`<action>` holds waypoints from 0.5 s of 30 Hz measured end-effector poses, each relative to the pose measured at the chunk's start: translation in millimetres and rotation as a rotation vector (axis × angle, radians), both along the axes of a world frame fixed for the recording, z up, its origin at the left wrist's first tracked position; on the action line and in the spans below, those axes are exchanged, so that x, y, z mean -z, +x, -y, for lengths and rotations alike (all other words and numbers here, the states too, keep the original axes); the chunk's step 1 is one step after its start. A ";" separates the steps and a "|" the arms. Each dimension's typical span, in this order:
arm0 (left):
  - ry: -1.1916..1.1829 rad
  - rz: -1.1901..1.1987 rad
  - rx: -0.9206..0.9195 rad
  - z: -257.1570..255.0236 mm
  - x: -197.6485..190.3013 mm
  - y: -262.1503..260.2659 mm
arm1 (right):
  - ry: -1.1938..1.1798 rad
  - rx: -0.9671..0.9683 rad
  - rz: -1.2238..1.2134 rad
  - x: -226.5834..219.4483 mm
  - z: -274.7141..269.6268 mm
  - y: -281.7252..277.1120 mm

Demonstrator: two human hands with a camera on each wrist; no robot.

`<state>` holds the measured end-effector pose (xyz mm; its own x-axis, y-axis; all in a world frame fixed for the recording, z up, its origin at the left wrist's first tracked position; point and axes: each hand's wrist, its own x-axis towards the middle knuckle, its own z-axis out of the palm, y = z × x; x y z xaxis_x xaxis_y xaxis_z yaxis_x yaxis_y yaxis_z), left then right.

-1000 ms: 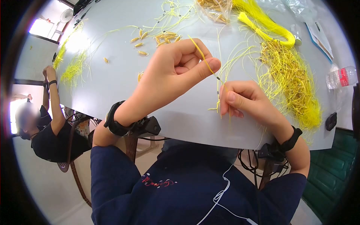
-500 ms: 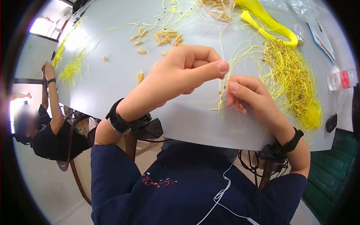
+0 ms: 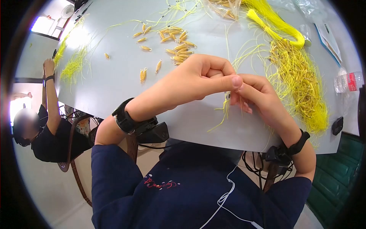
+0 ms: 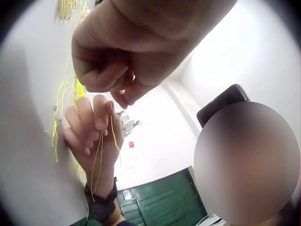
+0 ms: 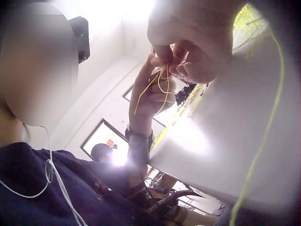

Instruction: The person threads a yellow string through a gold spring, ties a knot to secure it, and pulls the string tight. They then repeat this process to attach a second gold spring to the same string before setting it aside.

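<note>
My left hand (image 3: 211, 78) and right hand (image 3: 259, 93) meet at the thumb tips above the table's near part. Each pinches thin yellow line at that meeting place, and its ends are mostly hidden by the fingers. In the left wrist view, a loop and strand of yellow line (image 4: 99, 162) hang from the right fingertips. Several short yellow strands (image 5: 162, 87) dangle between the hands in the right wrist view. Under the hands, a few more yellow lines (image 3: 225, 110) with small dark beads lie across the table.
Gold spring-like coils (image 3: 181, 51) lie scattered left of centre, beyond the left forearm. To the right spreads a tangled heap of yellow line (image 3: 299, 84) below a bright yellow hank (image 3: 274, 26). A bag of coils (image 3: 225, 9), bottle (image 3: 347, 82) and clipboard (image 3: 328, 42) surround it. Another person (image 3: 47, 128) sits left.
My left hand has come right and down, bringing its fingertips to the right hand's. The yellow length that stuck up from the left fingers is now hidden. The right hand shifted slightly.
</note>
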<state>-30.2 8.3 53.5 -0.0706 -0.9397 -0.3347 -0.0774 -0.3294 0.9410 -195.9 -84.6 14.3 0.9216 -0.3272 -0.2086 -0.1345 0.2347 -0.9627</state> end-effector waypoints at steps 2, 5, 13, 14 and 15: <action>-0.052 0.056 0.021 0.0 2.8 2.5 | -0.023 -0.012 0.012 0.7 0.7 0.0; -0.153 0.080 -0.008 0.9 10.3 5.8 | -0.037 0.003 0.014 -1.5 -0.5 0.7; -0.364 0.258 -0.199 0.7 17.2 9.2 | 0.113 0.009 0.152 0.0 0.5 -0.7; -0.366 0.267 -0.198 0.9 18.7 10.0 | 0.113 0.009 0.151 0.2 0.0 -0.6; -0.365 0.265 -0.198 0.2 16.7 9.8 | 0.138 0.028 0.211 0.6 -0.6 -0.7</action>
